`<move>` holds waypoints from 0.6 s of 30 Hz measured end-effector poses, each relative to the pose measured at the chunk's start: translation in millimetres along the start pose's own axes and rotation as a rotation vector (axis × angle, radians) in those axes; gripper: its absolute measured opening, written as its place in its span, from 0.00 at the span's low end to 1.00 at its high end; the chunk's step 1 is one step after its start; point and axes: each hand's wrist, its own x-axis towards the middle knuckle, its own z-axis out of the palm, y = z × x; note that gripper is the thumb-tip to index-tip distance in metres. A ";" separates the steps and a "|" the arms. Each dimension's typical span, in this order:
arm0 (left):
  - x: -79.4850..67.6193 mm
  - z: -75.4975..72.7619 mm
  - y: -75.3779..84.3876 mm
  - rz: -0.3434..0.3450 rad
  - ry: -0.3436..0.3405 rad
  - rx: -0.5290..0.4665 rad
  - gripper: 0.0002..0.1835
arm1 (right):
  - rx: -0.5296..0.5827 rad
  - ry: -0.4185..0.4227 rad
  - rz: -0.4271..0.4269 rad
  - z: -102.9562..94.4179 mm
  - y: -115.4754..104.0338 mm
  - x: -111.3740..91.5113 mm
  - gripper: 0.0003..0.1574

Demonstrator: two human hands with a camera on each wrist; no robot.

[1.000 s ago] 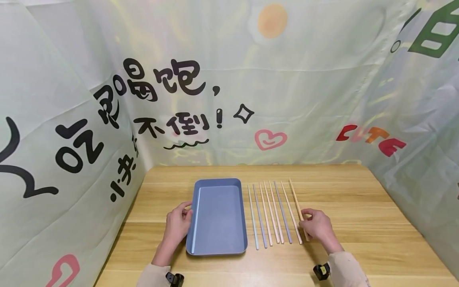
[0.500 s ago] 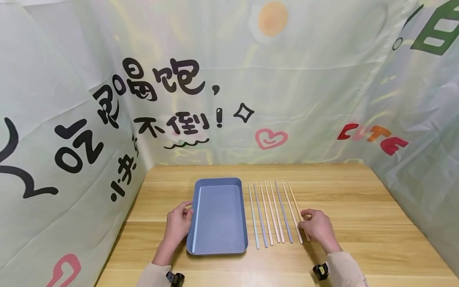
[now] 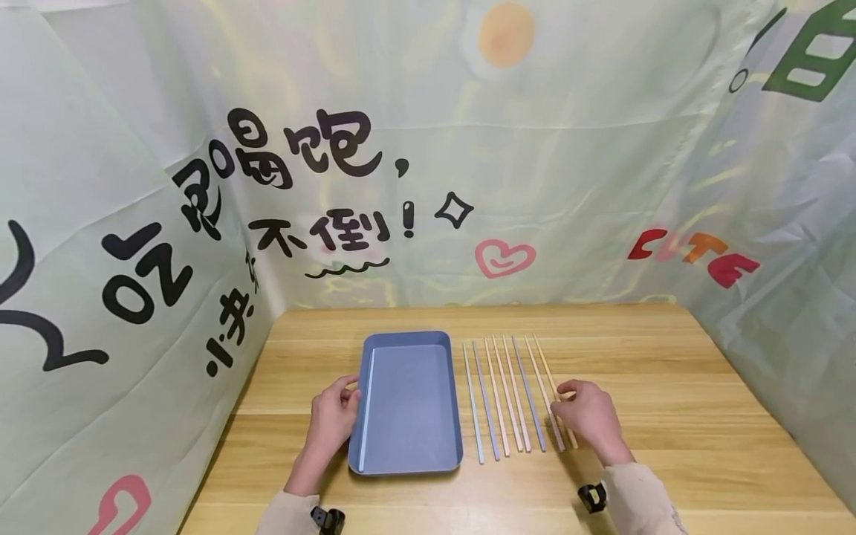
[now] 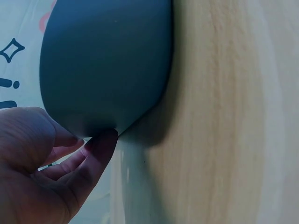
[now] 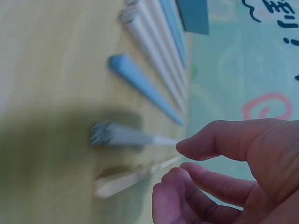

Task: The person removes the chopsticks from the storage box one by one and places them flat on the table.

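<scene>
My left hand point(image 3: 332, 416) pinches the left rim of a blue-grey rectangular tray point(image 3: 408, 416), thumb and fingers at its edge in the left wrist view. A light blue chopstick point(image 3: 366, 409) lies lengthwise along the tray's left side. My right hand point(image 3: 590, 416) hovers over the near half of the rightmost chopstick, a plain wooden one point(image 5: 126, 181). In the right wrist view, a gap shows between its thumb and loosely bent fingers, with nothing held. Beside the wooden chopstick lies a pale one with a patterned end point(image 5: 124, 134), its tip overlapped by the thumb.
Several more chopsticks lie in a row between tray and right hand: a light blue one point(image 3: 472, 405), a purple-blue one point(image 3: 485, 401), pale pink ones point(image 3: 513, 401) and another purple-blue one point(image 3: 530, 394). The wooden table point(image 3: 669, 401) is backed by a printed cloth point(image 3: 582, 186).
The wooden chopstick's far end has swung left, nearer its neighbour. My right hand has let go of it and shifted slightly left and up. The left hand and tray stay put.
</scene>
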 end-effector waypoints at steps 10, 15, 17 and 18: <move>0.9 0.4 -0.9 -0.017 -0.005 0.000 0.17 | 0.090 0.024 -0.071 20.5 -46.5 1.3 0.25; 0.5 -0.2 -0.2 -0.026 -0.004 -0.002 0.17 | 0.167 0.023 -0.105 39.0 -72.5 0.8 0.24; 0.3 -0.6 0.2 -0.027 -0.003 -0.001 0.17 | 0.197 0.022 -0.114 46.9 -82.2 0.2 0.25; 0.2 -0.7 0.4 -0.027 -0.002 0.001 0.17 | 0.207 0.023 -0.117 51.0 -86.7 0.3 0.25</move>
